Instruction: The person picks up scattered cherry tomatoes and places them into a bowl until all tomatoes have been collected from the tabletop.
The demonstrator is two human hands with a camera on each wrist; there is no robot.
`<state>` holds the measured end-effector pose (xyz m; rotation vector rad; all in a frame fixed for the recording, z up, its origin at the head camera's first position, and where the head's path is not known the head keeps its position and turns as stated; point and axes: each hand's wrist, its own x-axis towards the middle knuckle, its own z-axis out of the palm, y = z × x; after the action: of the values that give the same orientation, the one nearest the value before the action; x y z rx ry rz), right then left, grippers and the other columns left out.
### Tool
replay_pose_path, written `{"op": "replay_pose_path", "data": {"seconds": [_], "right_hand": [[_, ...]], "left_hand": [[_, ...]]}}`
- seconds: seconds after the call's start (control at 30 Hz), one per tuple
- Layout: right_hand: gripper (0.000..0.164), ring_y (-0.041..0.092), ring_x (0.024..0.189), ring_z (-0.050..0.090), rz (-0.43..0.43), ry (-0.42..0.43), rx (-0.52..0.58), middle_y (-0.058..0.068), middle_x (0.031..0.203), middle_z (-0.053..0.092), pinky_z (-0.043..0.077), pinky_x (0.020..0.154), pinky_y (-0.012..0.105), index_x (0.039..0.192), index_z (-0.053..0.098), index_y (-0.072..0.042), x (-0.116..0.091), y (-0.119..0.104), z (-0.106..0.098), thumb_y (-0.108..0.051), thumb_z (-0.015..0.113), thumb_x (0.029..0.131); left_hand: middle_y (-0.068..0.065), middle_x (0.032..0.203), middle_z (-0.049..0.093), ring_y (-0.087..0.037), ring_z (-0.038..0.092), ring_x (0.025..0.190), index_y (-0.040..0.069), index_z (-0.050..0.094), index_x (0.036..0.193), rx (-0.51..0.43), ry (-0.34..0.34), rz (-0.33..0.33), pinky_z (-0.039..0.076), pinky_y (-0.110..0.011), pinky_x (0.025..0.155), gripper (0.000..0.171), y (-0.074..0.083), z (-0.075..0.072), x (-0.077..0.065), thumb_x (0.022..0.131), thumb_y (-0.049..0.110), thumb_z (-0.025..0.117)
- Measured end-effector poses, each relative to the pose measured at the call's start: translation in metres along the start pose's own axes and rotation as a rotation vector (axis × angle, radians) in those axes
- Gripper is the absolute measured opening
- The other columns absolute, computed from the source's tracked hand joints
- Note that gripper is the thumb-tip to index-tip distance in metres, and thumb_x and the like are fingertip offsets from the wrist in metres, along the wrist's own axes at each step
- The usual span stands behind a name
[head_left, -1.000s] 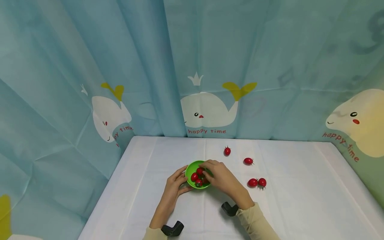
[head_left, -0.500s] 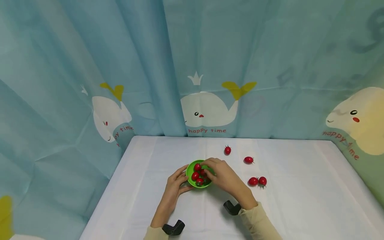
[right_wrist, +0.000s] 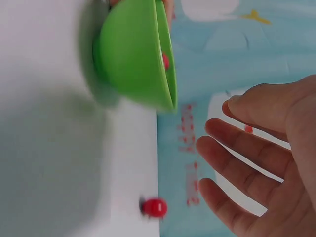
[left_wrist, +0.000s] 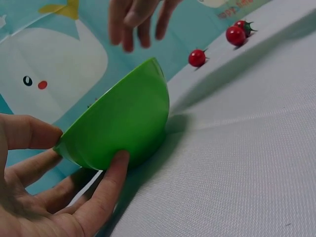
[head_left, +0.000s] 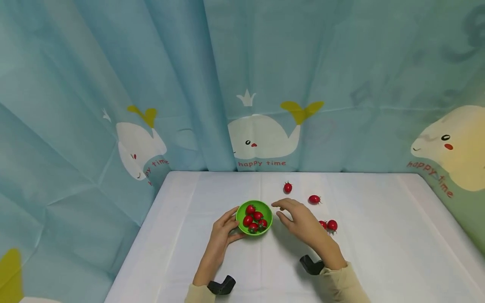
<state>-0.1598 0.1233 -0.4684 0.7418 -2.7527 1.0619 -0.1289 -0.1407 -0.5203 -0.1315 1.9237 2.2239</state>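
A small green bowl [head_left: 266, 210] with several cherry tomatoes [head_left: 248, 220] in it stands on the white tabletop. My left hand [head_left: 218, 237] holds it from the left, and in the left wrist view the fingers lie against the green bowl [left_wrist: 123, 113] at its rim and lower side. My right hand [head_left: 302, 219] hovers just right of the bowl with fingers apart and nothing in them. The right wrist view shows that right hand [right_wrist: 261, 163] loosely spread, facing the bowl [right_wrist: 128, 54].
Loose cherry tomatoes lie to the right: one at the back [head_left: 288, 187], one further right [head_left: 314, 199], and a pair [head_left: 332, 225] partly hidden by the right hand. A blue curtain [head_left: 182, 84] with whale prints hangs behind the white table [head_left: 379, 235].
My right hand has let go of a cherry tomato inside the bowl and drawn back to the right, out over the table. The left hand stays on the bowl.
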Motion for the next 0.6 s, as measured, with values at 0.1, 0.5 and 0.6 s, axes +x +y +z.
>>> {"op": "replay_pose_path", "data": {"seconds": [0.1, 0.5, 0.6], "right_hand": [[0.028, 0.022, 0.109, 0.070, 0.020, 0.035, -0.011, 0.003, 0.121, 0.075, 0.060, 0.096, 0.048, 0.126, 0.073, -0.010, -0.009, 0.010, -0.011, -0.008, 0.072, 0.097], [0.029, 0.025, 0.098, 0.072, 0.084, 0.110, -0.024, 0.010, 0.119, 0.075, 0.058, 0.092, 0.052, 0.128, 0.071, -0.010, -0.029, 0.042, -0.049, -0.006, 0.067, 0.100], [0.029, 0.029, 0.108, 0.070, 0.099, 0.118, -0.027, 0.009, 0.120, 0.075, 0.057, 0.097, 0.058, 0.129, 0.071, -0.009, -0.033, 0.048, -0.057, -0.007, 0.067, 0.100]], "left_hand": [[-0.024, 0.156, 0.050, -0.031, 0.058, 0.136, 0.009, 0.045, 0.158, 0.000, 0.002, -0.002, 0.064, -0.041, 0.096, 0.053, 0.000, 0.000, 0.001, 0.106, 0.011, 0.052], [-0.025, 0.157, 0.049, -0.031, 0.058, 0.136, 0.008, 0.044, 0.158, -0.004, -0.001, -0.001, 0.064, -0.039, 0.096, 0.053, 0.002, 0.000, 0.002, 0.106, 0.010, 0.051], [-0.024, 0.158, 0.048, -0.032, 0.058, 0.136, 0.008, 0.043, 0.159, -0.004, -0.002, -0.001, 0.064, -0.040, 0.096, 0.053, 0.001, 0.001, 0.001, 0.106, 0.010, 0.051]]}}
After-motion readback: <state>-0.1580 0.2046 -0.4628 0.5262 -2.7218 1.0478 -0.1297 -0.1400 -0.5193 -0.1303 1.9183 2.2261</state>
